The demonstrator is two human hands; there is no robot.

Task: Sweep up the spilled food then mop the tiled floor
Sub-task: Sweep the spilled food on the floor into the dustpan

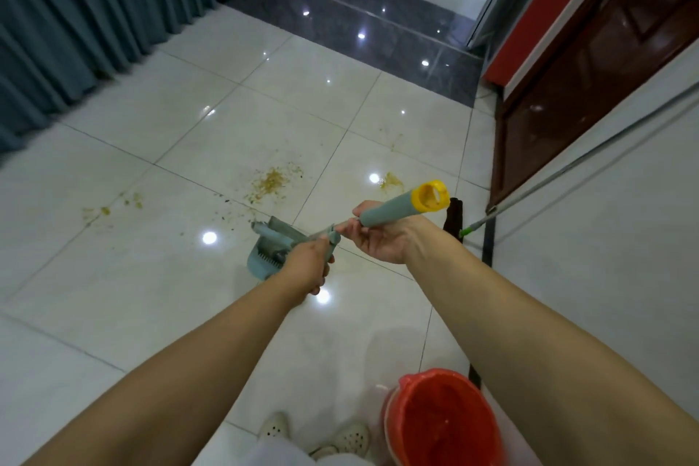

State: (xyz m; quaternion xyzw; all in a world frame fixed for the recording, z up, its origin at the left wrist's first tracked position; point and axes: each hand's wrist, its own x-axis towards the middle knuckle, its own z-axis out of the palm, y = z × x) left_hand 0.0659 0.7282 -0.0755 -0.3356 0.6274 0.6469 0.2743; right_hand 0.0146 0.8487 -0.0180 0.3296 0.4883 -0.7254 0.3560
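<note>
A: What were the hands doing?

B: Both were at mid-frame. The right hand [378, 238] was curled round the broom handle [393, 210], just below its yellow cap [431, 195], palm turned up. The left hand [310, 269] gripped a second, thinner grey-blue handle [329, 236], fingers wrapped round it.

A: And what did those handles lead to?

B: They ran down to the dustpan [264, 257], which sat on the floor [151, 276] just left of the left hand. The broom head [272, 233] lay in or against the pan; I couldn't tell which, as the hand covered part of it.

A: Where was the spilled food?

B: In yellowish patches across the white tiles. The largest crumbs [270, 182] lay above the pan, near centre. A smaller smear [391, 182] sat to the right, just above the yellow cap. Another patch [109, 208] was out at centre left, and a faint one [391, 136] higher up on the right. Dark specks trailed between the big patch and the pan.

A: The mop?

B: Its pole [567, 166] leaned along the wall [605, 238] on the right, with a green joint [469, 229] low down and a dark head [454, 216] near the floor, just right of the right hand.

A: Anything else?

B: A red bucket [442, 424] at lower right, beside two white perforated shoes [351, 439]. Grey-blue curtains [94, 11] filled the upper left, a dark wooden door [586, 68] the upper right.
</note>
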